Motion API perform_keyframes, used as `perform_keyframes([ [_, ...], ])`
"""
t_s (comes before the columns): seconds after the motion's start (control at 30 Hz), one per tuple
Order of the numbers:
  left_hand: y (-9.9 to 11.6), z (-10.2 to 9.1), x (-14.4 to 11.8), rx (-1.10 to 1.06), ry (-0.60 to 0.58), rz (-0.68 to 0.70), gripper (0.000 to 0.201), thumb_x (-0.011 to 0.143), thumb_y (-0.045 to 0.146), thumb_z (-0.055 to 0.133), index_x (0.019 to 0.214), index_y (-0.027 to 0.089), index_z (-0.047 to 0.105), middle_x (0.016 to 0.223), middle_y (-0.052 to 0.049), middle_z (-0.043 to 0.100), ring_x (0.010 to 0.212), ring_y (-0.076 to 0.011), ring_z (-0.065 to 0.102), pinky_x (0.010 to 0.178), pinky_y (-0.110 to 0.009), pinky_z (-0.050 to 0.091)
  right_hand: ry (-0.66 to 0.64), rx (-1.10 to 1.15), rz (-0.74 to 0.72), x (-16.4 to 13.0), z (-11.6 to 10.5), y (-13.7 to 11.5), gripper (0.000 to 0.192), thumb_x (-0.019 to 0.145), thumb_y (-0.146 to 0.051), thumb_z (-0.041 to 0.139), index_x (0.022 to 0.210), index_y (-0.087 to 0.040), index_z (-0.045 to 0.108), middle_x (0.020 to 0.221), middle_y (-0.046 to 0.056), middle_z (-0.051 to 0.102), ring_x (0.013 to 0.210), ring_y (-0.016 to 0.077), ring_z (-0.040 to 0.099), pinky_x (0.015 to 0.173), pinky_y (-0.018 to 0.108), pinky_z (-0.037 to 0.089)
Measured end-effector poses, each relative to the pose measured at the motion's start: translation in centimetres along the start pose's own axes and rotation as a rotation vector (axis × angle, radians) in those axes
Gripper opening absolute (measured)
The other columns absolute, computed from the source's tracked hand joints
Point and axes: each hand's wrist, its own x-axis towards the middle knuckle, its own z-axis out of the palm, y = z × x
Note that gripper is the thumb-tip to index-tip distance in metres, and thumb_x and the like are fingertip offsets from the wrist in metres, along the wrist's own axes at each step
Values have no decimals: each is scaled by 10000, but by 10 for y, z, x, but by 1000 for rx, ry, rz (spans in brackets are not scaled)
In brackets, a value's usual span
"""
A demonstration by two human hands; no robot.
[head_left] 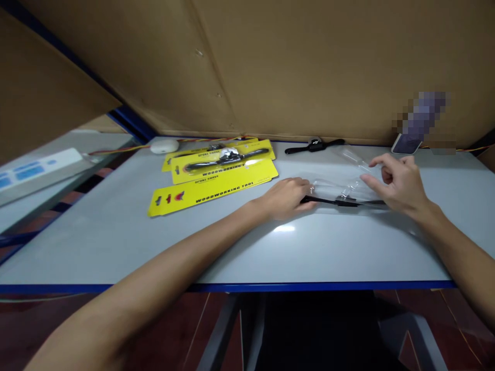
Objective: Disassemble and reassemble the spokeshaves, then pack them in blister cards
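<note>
A black spokeshave (pixel 346 201) lies on the table with a clear plastic blister (pixel 327 184) about it. My left hand (pixel 290 198) is closed round the spokeshave's left handle and the plastic edge there. Above its right end hovers my right hand (pixel 404 184), thumb and index finger apart, other fingers curled. A strip of clear plastic stands close to those fingertips; whether they touch it is unclear. Behind, near the cardboard wall, rests a second black spokeshave (pixel 316 146).
Yellow cards (pixel 212 193), one topped by a packaged spokeshave (pixel 228 158), lie on the grey table (pixel 127 247) at left. Behind them are a white rounded object (pixel 164 146) and a red-yellow cable. A phone (pixel 408 144) leans against the cardboard wall (pixel 309 67).
</note>
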Motion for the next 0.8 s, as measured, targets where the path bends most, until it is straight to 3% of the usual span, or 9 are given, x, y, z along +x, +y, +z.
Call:
perform_keyframes([
  [0.1,-2,-1,1,17,-23,31,285,1009,378,507,918,176,686,941,-114,716,843,-257,670,730,-376,507,-68,12,61,2,-4,8,451,926,-712,573,963,-283,706,541,-35,476,547,210,506,742,432,443],
  [0.2,-4,0,1,5,-17,50,292,1023,379,509,919,174,689,944,-113,716,844,-258,671,733,-375,504,-127,36,29,3,-2,8,456,917,-698,583,911,-261,714,632,9,589,584,217,550,680,409,451],
  [0.27,-4,0,1,-24,10,54,359,1057,412,465,890,179,682,915,-105,708,825,-252,663,728,-372,501,-164,95,-66,3,0,5,429,941,-654,567,893,-257,722,878,78,726,780,269,663,781,454,504],
  [0.37,-3,1,-3,-68,101,34,466,1099,437,375,812,187,644,821,-85,664,739,-228,629,681,-357,481,-263,230,-151,1,1,-2,379,985,-593,540,976,-266,731,1206,105,757,1107,334,698,961,525,520],
  [0.47,-1,3,-9,-40,245,43,501,1118,439,321,781,199,604,761,-64,612,653,-200,576,615,-335,438,-347,340,-79,-2,3,-10,392,1009,-589,535,1198,-265,646,1166,106,781,1053,322,733,890,492,561],
  [0.53,-1,4,-12,20,325,75,502,1125,445,303,789,209,592,753,-59,604,630,-193,552,590,-331,413,-334,393,-24,-4,7,-16,403,1015,-582,540,1260,-263,570,1150,110,783,1011,309,741,842,466,567],
  [0.63,-4,7,-15,90,341,159,469,1124,413,280,843,230,608,749,-58,617,639,-208,543,604,-352,412,-222,371,-25,-5,13,-21,297,1021,-542,539,1101,-263,602,1105,101,763,982,294,720,843,461,554],
  [0.73,-7,10,-17,85,287,187,411,1098,364,291,906,259,638,741,-59,633,688,-233,555,696,-394,440,-108,287,-40,-5,16,-23,298,1036,-494,503,911,-261,640,924,74,737,867,273,692,834,466,541],
  [0.8,-9,10,-17,47,296,133,388,1085,367,323,906,266,652,723,-51,632,696,-234,554,764,-420,437,-113,292,-57,-6,15,-24,339,1050,-501,464,955,-262,685,937,74,756,871,275,705,843,472,545],
])
